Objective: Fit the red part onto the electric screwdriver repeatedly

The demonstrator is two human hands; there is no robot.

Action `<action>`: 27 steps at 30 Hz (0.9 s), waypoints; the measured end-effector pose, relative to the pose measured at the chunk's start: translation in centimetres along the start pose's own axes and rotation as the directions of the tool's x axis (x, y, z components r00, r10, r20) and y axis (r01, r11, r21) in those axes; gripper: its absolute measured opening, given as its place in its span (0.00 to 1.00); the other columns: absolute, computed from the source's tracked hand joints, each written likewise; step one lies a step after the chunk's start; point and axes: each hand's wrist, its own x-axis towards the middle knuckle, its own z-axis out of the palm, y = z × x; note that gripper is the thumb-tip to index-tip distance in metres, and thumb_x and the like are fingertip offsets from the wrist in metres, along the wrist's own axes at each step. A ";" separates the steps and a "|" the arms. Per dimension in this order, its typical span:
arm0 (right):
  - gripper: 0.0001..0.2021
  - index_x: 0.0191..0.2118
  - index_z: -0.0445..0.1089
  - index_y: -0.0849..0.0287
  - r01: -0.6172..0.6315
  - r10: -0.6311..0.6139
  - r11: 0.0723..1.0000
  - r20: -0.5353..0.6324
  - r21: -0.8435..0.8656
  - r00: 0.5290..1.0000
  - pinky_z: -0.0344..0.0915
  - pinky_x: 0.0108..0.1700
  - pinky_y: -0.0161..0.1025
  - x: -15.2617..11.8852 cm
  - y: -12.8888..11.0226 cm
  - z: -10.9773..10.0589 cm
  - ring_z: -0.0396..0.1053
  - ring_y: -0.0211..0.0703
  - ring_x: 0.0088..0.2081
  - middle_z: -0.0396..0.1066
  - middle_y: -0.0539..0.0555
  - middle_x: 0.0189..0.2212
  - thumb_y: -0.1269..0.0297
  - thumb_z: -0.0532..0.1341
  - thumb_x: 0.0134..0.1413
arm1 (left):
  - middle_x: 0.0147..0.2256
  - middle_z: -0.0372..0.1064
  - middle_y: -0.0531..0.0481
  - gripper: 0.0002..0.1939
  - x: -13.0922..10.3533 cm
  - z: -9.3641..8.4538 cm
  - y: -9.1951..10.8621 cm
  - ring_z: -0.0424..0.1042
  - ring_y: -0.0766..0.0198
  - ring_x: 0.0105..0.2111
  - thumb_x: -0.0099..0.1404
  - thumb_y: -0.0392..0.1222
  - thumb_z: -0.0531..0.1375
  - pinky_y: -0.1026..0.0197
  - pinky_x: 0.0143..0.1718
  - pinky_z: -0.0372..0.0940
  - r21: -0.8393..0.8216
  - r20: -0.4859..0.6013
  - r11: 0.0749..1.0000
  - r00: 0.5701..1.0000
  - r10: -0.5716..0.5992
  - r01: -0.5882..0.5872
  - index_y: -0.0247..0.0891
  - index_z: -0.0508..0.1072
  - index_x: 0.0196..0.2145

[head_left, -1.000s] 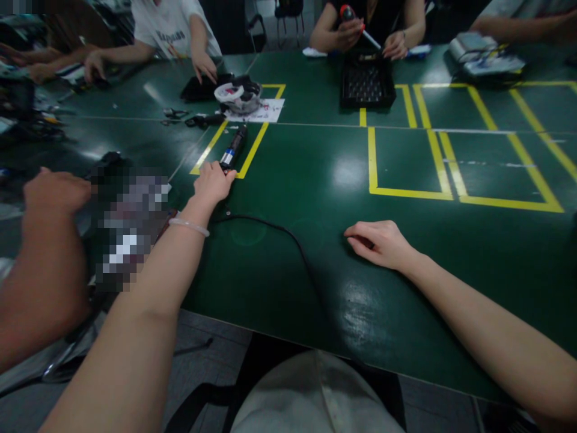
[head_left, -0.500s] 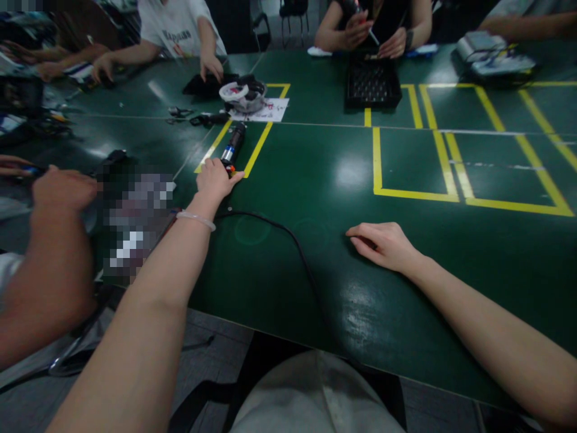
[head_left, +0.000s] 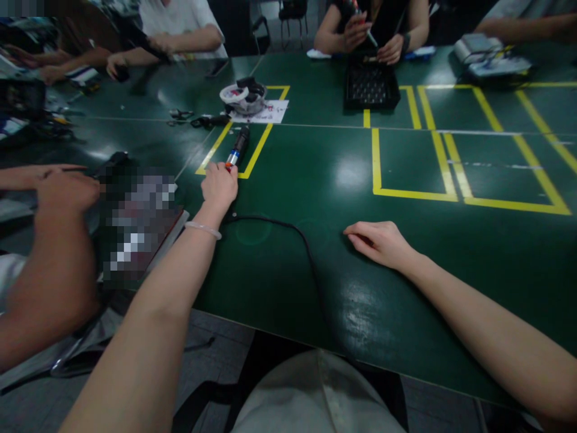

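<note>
My left hand (head_left: 220,186) reaches forward, its fingers closed round the near end of a black cylindrical tool (head_left: 240,144) with a blue and silver band and some orange. The tool lies on the green table (head_left: 288,282), mostly within a yellow tape outline (head_left: 258,155), and points away from me. My palm and fingers hide its near end. My right hand (head_left: 381,240) rests on the table at the right, fingers loosely curled and together, with nothing visible in them. A black cable (head_left: 311,258) runs across the table between my hands.
A white and grey roundish object (head_left: 246,96) and a paper sheet (head_left: 274,111) lie beyond the tool. Opposite, a co-worker works over a black tray (head_left: 372,87). At the left, a neighbour's arm (head_left: 54,258) is close to mine. More tape outlines (head_left: 417,194) mark the right side.
My left thumb has moved in from the side, and the hand has closed round the tool's near end. The tool has turned slightly. My right hand is almost unmoved.
</note>
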 end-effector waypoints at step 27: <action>0.18 0.58 0.66 0.58 -0.189 0.190 0.939 0.024 0.286 0.981 0.64 0.30 0.32 0.3 -0.8 -0.1 0.69 0.35 0.25 0.73 0.47 0.28 0.62 0.59 0.65 | 0.46 0.68 0.42 0.16 -17.3 -4.0 14.1 0.70 0.53 0.44 0.78 0.50 0.55 0.57 0.40 0.65 -0.063 0.116 0.773 0.765 0.633 -0.631 0.34 0.66 0.53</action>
